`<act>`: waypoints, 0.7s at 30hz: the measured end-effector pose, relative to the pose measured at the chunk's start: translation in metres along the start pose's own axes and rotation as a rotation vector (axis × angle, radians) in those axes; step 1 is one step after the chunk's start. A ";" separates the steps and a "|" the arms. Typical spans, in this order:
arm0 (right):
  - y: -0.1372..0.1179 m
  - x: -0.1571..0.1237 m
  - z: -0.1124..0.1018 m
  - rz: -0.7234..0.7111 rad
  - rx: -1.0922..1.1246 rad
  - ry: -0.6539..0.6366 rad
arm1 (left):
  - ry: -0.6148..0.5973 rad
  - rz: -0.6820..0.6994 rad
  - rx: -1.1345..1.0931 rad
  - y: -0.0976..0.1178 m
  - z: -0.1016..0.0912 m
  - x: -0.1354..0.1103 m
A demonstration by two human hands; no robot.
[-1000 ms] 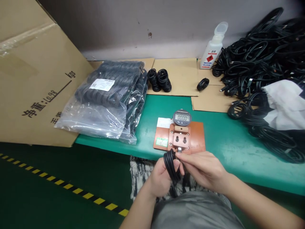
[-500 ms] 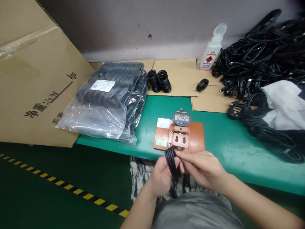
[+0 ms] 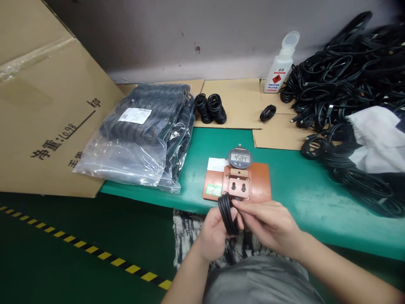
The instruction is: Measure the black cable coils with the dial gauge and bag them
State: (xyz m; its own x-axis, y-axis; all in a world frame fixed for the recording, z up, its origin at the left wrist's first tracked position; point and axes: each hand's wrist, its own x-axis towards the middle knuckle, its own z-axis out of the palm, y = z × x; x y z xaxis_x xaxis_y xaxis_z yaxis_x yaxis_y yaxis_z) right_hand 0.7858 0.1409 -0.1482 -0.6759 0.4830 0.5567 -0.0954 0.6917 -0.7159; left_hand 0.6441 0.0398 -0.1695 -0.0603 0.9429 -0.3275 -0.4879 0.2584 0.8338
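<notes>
A coiled black cable (image 3: 226, 214) is gripped in my left hand (image 3: 212, 231), at the front edge of the green table. My right hand (image 3: 271, 224) is closed in a pinch on the end part of the same cable, held up against the front of a copper-coloured gauge fixture (image 3: 239, 188). The cable's tip is mostly hidden by my fingers and the fixture. On top of the fixture stands a round digital dial gauge (image 3: 240, 157), whose display seems to read 4584.
Clear plastic bags of coiled cables (image 3: 142, 122) lie at left beside a large cardboard box (image 3: 47, 105). Several coils (image 3: 211, 109) stand on cardboard at the back. A white bottle (image 3: 279, 69), a cable heap (image 3: 354, 71) and a white cloth (image 3: 376, 135) are at right.
The gauge reading has gone from about 0322 to about 4584. Both hands keep their hold on the cable and have barely moved; the view has shifted slightly.
</notes>
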 end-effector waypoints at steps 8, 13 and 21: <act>-0.002 0.002 0.000 0.010 0.025 0.019 | 0.042 -0.037 -0.002 -0.004 -0.002 0.000; -0.001 0.002 0.000 0.008 0.029 0.024 | 0.058 -0.053 -0.018 -0.004 -0.002 0.000; -0.003 0.003 0.000 0.021 0.032 0.016 | 0.065 -0.070 -0.004 -0.001 -0.001 0.001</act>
State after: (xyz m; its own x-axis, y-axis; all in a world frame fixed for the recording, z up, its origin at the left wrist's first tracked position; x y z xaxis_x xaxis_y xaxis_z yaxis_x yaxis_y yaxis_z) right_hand 0.7840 0.1402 -0.1451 -0.6660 0.5057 0.5483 -0.1055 0.6639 -0.7403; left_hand 0.6438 0.0400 -0.1705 -0.0820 0.9068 -0.4136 -0.4967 0.3225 0.8057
